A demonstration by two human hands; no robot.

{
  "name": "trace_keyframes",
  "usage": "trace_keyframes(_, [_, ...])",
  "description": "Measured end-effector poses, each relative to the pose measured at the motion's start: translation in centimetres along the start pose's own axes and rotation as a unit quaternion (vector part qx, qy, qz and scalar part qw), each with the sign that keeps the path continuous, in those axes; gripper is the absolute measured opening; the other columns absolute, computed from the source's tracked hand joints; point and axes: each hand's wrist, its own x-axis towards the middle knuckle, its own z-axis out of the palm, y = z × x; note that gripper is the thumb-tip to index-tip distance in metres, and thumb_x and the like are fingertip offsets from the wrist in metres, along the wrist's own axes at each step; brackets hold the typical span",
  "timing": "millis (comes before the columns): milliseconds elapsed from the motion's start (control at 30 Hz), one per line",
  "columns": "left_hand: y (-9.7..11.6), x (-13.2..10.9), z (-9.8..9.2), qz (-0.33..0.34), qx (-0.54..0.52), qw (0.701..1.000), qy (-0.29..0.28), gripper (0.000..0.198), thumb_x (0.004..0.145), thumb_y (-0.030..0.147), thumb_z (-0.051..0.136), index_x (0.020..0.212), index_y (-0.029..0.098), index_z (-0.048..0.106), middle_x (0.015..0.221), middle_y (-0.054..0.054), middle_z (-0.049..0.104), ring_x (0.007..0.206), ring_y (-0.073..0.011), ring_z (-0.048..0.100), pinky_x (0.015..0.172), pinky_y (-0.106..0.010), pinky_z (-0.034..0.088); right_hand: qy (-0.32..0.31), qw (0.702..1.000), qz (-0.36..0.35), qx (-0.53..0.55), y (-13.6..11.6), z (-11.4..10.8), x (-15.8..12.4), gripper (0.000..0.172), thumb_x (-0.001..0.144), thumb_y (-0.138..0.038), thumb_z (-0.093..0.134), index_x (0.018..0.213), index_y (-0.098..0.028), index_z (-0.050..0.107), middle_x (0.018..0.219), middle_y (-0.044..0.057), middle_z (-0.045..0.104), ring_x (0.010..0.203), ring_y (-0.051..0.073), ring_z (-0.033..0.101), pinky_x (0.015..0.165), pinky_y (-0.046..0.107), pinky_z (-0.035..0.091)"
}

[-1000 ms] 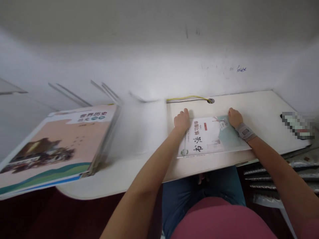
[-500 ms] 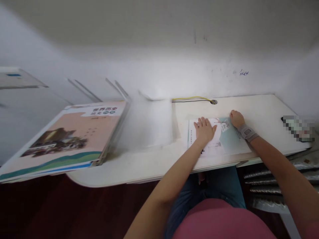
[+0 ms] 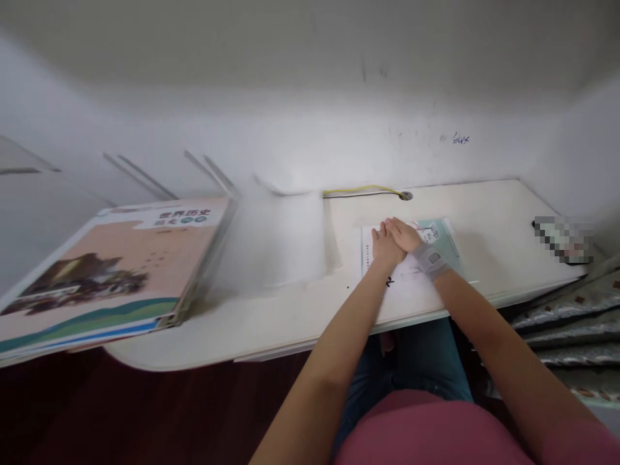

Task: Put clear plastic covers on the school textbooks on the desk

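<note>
A softcover book (image 3: pixel 408 287) with a white and pale green cover lies on the desk in front of me. My left hand (image 3: pixel 386 248) presses on its left half with the fingers stretched out. My right hand (image 3: pixel 403 235), a grey band around its wrist, rests against and partly over the left hand. Its fingers look extended and flat on the cover. Nothing is gripped in either hand. Much of the cover is hidden beneath the hands and forearms.
Left on the white desk (image 3: pixel 271 320) are a stack of history textbooks (image 3: pixel 111 258) and blurred translucent sheets (image 3: pixel 278 242). A yellow cable (image 3: pixel 361 189) runs to a hole at the back. A phone-like device (image 3: pixel 562 240), pixelated, lies at the right edge.
My right hand has moved left from the book's right edge to my left hand, its closed fingers now straightened. The left hand stays on the cover. The view has shifted slightly right.
</note>
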Motion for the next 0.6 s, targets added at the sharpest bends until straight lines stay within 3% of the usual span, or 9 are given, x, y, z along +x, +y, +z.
trace_keyframes(100, [-1.2, -0.2, -0.2, -0.018, -0.009, 1.0, 0.009, 0.062, 0.087, 0.035, 0.033, 0.145, 0.015, 0.026, 0.152, -0.009, 0.025, 0.141, -0.0288, 0.015, 0.113, -0.047, 0.01, -0.002, 0.999, -0.037, -0.018, 2.0, 0.0, -1.2, 0.033, 0.09, -0.035, 0.053, 0.118, -0.019, 0.053, 0.12, 0.008, 0.055, 0.101, 0.02, 0.057, 0.085, 0.041, 0.05])
trace_keyframes(167, [-2.4, -0.4, -0.5, -0.05, -0.017, 0.998, 0.023, 0.058, 0.09, 0.036, 0.026, 0.144, 0.017, 0.03, 0.152, -0.009, 0.025, 0.14, -0.0305, 0.016, 0.112, -0.049, 0.011, -0.011, 0.998, -0.05, -0.034, 4.0, -0.4, -2.1, 0.036, 0.092, -0.036, 0.048, 0.122, -0.017, 0.052, 0.128, 0.012, 0.053, 0.113, 0.023, 0.052, 0.094, 0.044, 0.043])
trace_keyframes(233, [-3.5, -0.7, -0.8, -0.084, -0.026, 0.995, 0.037, 0.058, 0.091, 0.039, 0.021, 0.144, 0.016, 0.031, 0.152, -0.01, 0.024, 0.14, -0.0322, 0.015, 0.111, -0.051, 0.012, -0.024, 0.997, -0.044, -0.05, 6.3, -0.9, -2.8, 0.043, 0.093, -0.038, 0.041, 0.127, -0.013, 0.05, 0.137, 0.017, 0.047, 0.128, 0.028, 0.04, 0.104, 0.046, 0.032])
trace_keyframes(333, [-4.8, -1.0, -1.1, -0.114, -0.043, 0.991, 0.048, 0.059, 0.092, 0.043, 0.021, 0.143, 0.015, 0.032, 0.152, -0.011, 0.023, 0.14, -0.0316, 0.014, 0.111, -0.05, 0.014, -0.04, 0.997, -0.015, -0.069, 9.9, -1.3, -3.5, 0.051, 0.094, -0.04, 0.032, 0.131, -0.008, 0.046, 0.141, 0.021, 0.041, 0.133, 0.031, 0.034, 0.105, 0.049, 0.027])
trace_keyframes(467, [-4.9, -1.1, -1.1, -0.149, -0.07, 0.983, 0.08, 0.062, 0.091, 0.039, 0.029, 0.14, 0.003, 0.031, 0.15, -0.022, 0.023, 0.14, -0.0325, 0.015, 0.112, -0.046, 0.013, -0.05, 0.996, 0.012, -0.08, 13.4, -1.5, -3.9, 0.054, 0.093, -0.04, 0.03, 0.134, -0.007, 0.043, 0.143, 0.019, 0.038, 0.134, 0.03, 0.032, 0.105, 0.047, 0.028])
trace_keyframes(600, [-4.9, -1.2, -1.3, -0.183, -0.124, 0.966, 0.133, 0.06, 0.088, 0.026, 0.035, 0.138, -0.006, 0.028, 0.145, -0.03, 0.028, 0.139, -0.0339, 0.017, 0.111, -0.045, 0.014, -0.046, 0.995, 0.015, -0.083, 14.8, -1.9, -4.0, 0.051, 0.092, -0.031, 0.029, 0.134, -0.005, 0.043, 0.141, 0.018, 0.043, 0.131, 0.027, 0.036, 0.104, 0.041, 0.031])
